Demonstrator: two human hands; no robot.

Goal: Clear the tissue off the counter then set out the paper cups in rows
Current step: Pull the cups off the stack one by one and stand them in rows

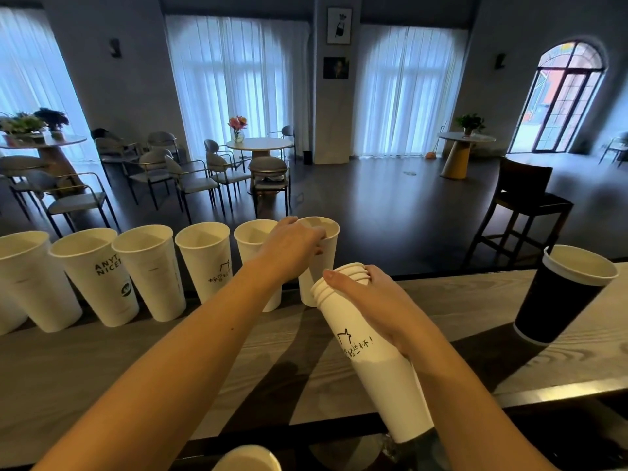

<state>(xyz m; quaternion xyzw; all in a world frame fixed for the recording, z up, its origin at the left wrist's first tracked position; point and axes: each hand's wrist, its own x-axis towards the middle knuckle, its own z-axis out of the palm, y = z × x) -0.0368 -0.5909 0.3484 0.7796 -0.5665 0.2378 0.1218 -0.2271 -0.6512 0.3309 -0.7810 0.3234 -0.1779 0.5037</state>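
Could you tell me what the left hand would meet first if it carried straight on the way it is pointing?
The left hand is already at the last white cup in the row.

This is a café seen from behind its grey wood-grain worktop [475, 338], where white paper cups [149, 270] stand in a row. At eleven o'clock, grey metal-framed chairs [190, 178] surround a round pale table [260, 144] bearing a vase of flowers [238, 127]; at two o'clock stands a dark wooden bar stool [523, 205].
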